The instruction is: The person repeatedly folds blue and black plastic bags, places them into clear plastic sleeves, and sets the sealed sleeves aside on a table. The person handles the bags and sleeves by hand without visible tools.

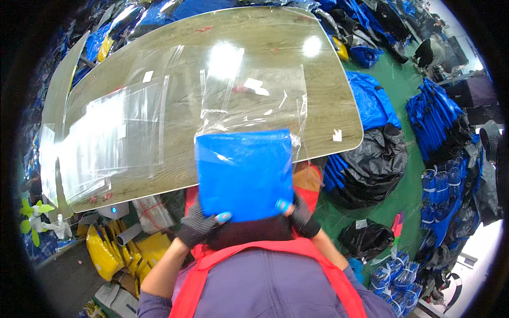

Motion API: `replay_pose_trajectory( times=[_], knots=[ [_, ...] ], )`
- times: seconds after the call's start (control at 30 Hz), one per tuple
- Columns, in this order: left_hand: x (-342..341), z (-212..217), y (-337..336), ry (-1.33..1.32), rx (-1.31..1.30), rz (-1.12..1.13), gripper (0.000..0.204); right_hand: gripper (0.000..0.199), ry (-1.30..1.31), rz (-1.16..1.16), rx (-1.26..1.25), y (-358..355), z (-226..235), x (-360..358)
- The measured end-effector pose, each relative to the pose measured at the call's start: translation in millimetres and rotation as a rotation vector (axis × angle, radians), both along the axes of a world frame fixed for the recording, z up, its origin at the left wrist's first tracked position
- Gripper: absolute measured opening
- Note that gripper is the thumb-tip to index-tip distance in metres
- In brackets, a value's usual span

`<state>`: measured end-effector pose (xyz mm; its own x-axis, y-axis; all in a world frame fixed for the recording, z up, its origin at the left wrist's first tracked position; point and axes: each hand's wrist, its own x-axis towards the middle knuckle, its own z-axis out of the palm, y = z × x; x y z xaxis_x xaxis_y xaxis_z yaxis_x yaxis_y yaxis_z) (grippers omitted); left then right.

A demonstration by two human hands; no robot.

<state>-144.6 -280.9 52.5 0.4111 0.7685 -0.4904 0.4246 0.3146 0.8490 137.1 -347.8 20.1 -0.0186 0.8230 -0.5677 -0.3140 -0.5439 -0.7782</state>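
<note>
My left hand and my right hand, both in dark gloves, grip the two near corners of a folded blue sheet, thumbs on top. Its lower part is dark, close against my apron. The far edge of the blue sheet meets a clear plastic bag lying on the table. Clear film shows over the sheet's far strip; how far it reaches inside, I cannot tell. My fingers under the sheet are hidden.
A wood-patterned table with a curved edge holds a pile of clear bags at left. Blue and black bundles stand on the green floor at right. Yellow packs and a small green fan are at lower left.
</note>
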Motion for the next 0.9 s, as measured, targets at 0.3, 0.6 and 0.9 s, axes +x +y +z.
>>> replay_pose_trajectory(
  times=[0.3,0.6,0.9],
  knots=[
    [7,-22,96,0.325,0.552,0.079,0.022,0.056,-0.114,-0.059,0.097,4,-22,23],
    [-13,-47,33,0.358,0.61,-0.013,0.02,0.056,-0.53,-0.001,0.147,-13,-23,24],
    [-4,-25,25,-0.238,0.368,0.338,0.112,0.061,-0.174,0.309,0.445,79,-27,-18]
  ],
)
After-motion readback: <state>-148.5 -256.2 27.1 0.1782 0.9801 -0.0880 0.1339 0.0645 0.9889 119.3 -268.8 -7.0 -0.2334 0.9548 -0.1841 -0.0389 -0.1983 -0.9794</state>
